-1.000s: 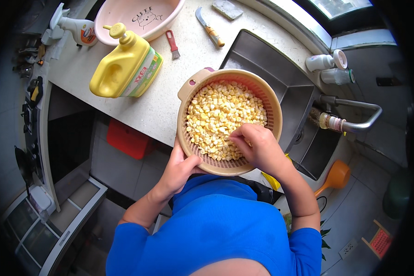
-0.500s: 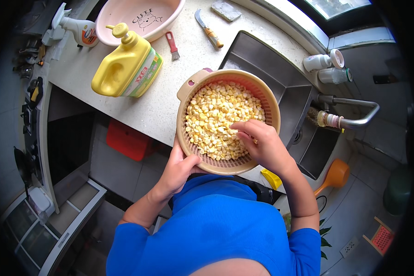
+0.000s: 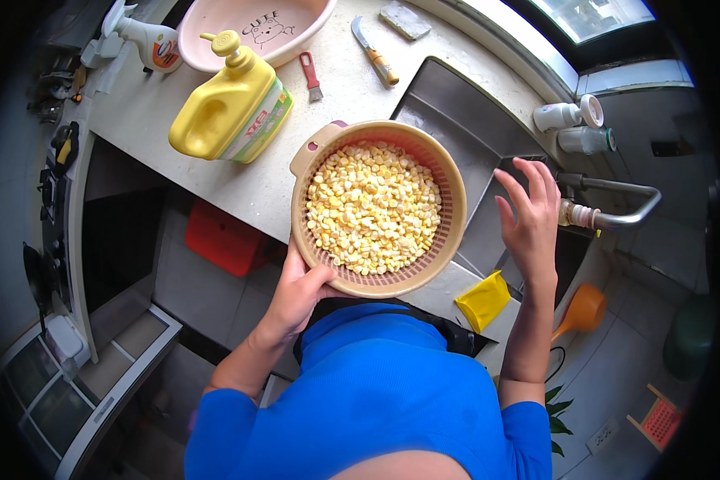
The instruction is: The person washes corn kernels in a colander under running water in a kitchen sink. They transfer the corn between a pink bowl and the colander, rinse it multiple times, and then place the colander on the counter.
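Note:
A round tan plastic colander point(image 3: 456, 200) with slotted sides holds a heap of pale yellow split beans or kernels point(image 3: 374, 210); their exact kind is hard to tell. My left hand point(image 3: 296, 292) grips the colander's near left rim, thumb on top and fingers hidden underneath. Out over the sink point(image 3: 492, 124), my right hand point(image 3: 530, 216) is raised with fingers spread and nothing in it. The metal faucet point(image 3: 616, 214) is just to the right of that hand.
On the counter stand a yellow pump jug point(image 3: 232, 112), a pink basin point(image 3: 296, 48), a spray bottle point(image 3: 148, 42), a red-handled scraper brush point(image 3: 310, 78) and a curved knife point(image 3: 374, 54). A yellow packet point(image 3: 483, 302) lies at the counter's front edge by the sink.
My right hand has left the beans and moved right, over the sink, its fingers opening. The colander has shifted slightly left in my left hand, uncovering more of the yellow packet.

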A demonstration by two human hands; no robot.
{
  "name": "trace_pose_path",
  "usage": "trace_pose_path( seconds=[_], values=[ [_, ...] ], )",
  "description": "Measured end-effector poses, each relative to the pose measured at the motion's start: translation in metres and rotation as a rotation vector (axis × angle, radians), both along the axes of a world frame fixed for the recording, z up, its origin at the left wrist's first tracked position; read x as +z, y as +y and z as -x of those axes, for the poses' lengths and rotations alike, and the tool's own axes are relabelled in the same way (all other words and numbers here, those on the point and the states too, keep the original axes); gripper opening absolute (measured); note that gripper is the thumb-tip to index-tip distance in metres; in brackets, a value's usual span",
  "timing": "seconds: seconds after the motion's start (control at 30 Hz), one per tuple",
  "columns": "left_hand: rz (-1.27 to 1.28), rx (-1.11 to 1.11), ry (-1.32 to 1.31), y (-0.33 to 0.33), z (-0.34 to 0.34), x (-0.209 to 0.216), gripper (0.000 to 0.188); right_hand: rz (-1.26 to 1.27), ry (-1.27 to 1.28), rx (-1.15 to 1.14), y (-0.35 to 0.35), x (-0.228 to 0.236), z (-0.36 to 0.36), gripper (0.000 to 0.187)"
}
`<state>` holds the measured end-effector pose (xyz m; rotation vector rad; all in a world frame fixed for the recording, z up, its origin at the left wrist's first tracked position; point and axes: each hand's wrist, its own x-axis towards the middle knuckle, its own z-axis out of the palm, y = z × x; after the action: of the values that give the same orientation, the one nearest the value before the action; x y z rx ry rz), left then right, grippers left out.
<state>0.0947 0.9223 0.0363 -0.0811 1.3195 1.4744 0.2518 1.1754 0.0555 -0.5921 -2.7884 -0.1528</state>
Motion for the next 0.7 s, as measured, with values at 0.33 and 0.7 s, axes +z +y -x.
trace_pose_path(
  seconds=[0.33,0.7],
  values=[
    [-0.026,-0.004,-0.049,-0.001,0.002,0.005,0.076,0.565,0.0,0.234,-0.068,-0.039,0.053,0.006],
    [-0.036,0.009,-0.028,-0.004,-0.002,0.001,0.069,1.855,0.376,-0.003,-0.03,0.014,0.028,0.006]
  ],
)
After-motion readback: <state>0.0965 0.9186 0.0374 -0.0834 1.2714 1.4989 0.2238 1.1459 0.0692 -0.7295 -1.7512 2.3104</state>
